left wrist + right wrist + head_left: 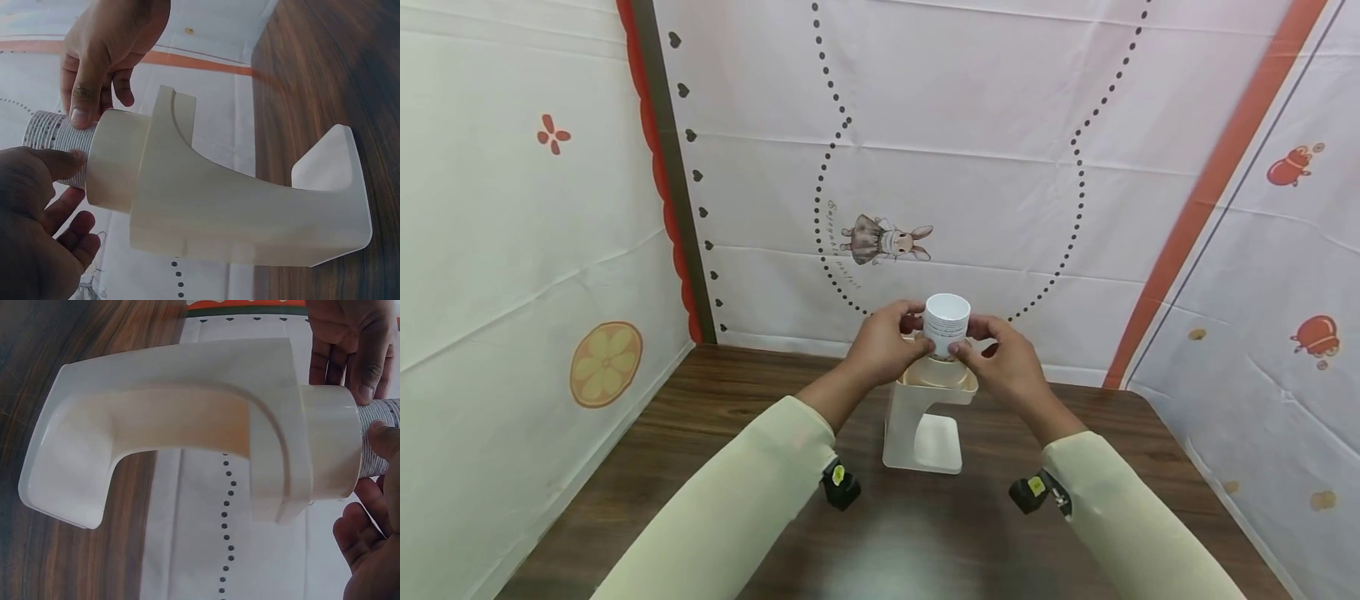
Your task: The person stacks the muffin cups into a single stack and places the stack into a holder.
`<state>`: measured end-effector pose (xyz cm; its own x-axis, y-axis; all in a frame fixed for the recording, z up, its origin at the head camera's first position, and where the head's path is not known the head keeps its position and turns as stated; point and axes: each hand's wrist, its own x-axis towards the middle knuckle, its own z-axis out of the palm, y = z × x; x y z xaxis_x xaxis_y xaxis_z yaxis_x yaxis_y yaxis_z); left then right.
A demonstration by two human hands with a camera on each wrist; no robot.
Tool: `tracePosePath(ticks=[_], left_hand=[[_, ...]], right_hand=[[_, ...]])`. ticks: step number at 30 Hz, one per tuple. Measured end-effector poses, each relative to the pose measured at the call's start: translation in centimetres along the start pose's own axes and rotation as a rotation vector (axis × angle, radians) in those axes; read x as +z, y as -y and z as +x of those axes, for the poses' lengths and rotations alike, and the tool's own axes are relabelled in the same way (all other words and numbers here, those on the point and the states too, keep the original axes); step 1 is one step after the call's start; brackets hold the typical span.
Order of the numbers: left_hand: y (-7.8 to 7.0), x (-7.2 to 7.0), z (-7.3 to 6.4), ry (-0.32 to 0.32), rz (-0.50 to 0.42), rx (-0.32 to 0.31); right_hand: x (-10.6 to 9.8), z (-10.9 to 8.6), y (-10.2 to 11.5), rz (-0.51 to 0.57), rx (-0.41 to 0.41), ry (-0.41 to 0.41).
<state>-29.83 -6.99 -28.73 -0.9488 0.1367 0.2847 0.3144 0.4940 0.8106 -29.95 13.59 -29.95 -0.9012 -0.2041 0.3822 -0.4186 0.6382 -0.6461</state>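
A stack of white paper cups (947,321) stands mouth up over the round collar (936,372) of a cream cup dispenser (906,425). My left hand (886,343) grips the stack from the left, its thumb against the cup rims. From the opposite side my right hand (1006,360) pinches it between thumb and fingers. In the left wrist view the lower end of the cup stack (59,134) is hidden inside the collar (119,159). Both thumbs press close above the collar's edge in the right wrist view, where the stack's ridged rims (375,434) show.
The dispenser's flat base (938,446) rests on a dark wood-grain table (760,467). Behind the table hangs a white printed cloth (970,200), with more cloth along both sides. Each sleeve has a small black device (841,486) strapped near the wrist.
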Motion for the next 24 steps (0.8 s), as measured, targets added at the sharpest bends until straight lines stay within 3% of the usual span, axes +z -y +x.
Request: tracePosePath(ticks=[12,24], left_hand=[[0.21,-0.02,-0.03,0.037,0.000,-0.038],[0.23,0.02,-0.08,0.025,0.047,-0.058]], right_hand=[[0.32,-0.26,-0.46,0.005,0.022,0.022],[0.42,-0.39,-0.68,0.017,0.019,0.017]])
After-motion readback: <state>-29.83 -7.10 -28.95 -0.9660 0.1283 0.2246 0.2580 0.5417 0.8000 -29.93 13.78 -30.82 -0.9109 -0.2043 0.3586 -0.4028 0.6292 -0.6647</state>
